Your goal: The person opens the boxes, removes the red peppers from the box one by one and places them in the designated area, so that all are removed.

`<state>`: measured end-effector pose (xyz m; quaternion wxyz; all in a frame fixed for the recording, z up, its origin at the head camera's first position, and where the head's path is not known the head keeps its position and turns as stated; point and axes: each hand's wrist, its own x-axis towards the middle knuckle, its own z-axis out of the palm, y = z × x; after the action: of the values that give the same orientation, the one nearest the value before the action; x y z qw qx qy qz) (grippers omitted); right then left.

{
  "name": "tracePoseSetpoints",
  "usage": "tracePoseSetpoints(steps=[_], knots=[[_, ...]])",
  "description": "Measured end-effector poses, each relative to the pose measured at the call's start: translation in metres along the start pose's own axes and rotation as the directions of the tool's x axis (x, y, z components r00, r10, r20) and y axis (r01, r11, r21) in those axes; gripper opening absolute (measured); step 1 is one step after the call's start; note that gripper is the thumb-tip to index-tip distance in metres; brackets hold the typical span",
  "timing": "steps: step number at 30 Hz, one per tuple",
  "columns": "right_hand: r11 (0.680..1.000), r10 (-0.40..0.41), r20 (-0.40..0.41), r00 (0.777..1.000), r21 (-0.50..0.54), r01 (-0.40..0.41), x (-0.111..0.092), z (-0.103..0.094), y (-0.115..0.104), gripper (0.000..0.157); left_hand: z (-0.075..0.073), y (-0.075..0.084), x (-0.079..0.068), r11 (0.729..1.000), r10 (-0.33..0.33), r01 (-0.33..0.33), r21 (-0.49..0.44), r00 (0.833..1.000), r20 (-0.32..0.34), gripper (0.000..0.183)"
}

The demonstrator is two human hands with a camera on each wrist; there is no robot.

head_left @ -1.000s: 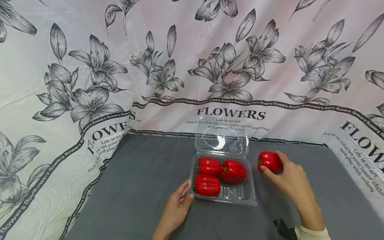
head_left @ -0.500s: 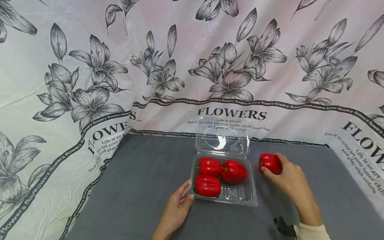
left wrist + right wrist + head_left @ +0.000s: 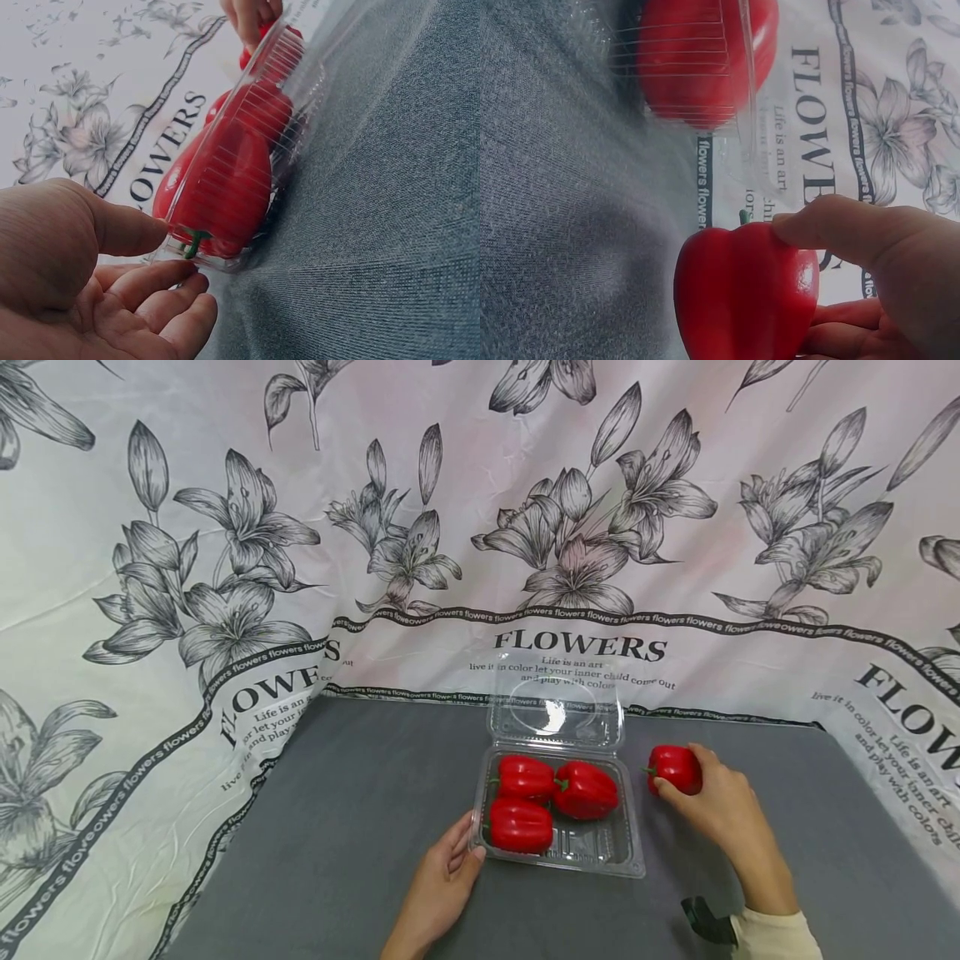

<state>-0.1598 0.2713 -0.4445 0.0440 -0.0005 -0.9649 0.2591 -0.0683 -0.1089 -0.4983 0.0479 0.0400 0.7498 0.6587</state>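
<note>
Head view: From where I stood, the clear container (image 3: 592, 843) was positioned toward the back edge of the grey table (image 3: 360, 793), its lid (image 3: 555, 702) raised behind it. The left hand (image 3: 442, 877) pinched the rim near the front-left corner, presumably to steady the light plastic. Three peppers were seated inside: back-left pepper (image 3: 525, 777), front-left pepper (image 3: 521, 825) and right pepper (image 3: 587, 790); ribbed floor showed at the front-right corner. The right hand (image 3: 720, 797) grasped a held pepper (image 3: 673, 768) just beside the container's right edge. Whether that pepper touched the table could not be determined. The backdrop (image 3: 420, 560) read "FLOWERS", "Life is an art", "live it in color let your inner child come out and play with colors", with "flowers" repeated along a black band.

Left wrist view: The left thumb bore on the rim beside a green stem (image 3: 196, 244), fingers opposing it; gripping the edge probably kept them clear of the contents. "OWERS" was legible.

Right wrist view: The thumb lay near the held pepper's stem (image 3: 744, 217), fingers at its side, likely for a secure sideways hold. "Life is an art" was readable; no brand could be found on container or peppers.
</note>
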Motion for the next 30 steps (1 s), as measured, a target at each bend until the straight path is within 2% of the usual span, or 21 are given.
tracePoseSetpoints(steps=[14,24,30], knots=[[1.000,0.003,0.038,0.999,-0.014,-0.002,0.0050,0.0054,0.0031,0.080,0.0007,0.0001,-0.0012,1.000,-0.001,0.001,-0.004,1.000,-0.005,0.060],[0.999,0.033,0.087,0.996,-0.032,-0.030,0.0082,0.0068,0.0043,0.084,0.0002,-0.0009,-0.0001,1.000,0.007,-0.007,-0.001,1.000,-0.003,0.059],[0.999,0.034,0.088,0.996,-0.034,-0.032,0.0077,0.0074,0.0048,0.085,0.0005,-0.0007,-0.0003,1.000,0.009,-0.009,0.001,1.000,-0.002,0.059]])
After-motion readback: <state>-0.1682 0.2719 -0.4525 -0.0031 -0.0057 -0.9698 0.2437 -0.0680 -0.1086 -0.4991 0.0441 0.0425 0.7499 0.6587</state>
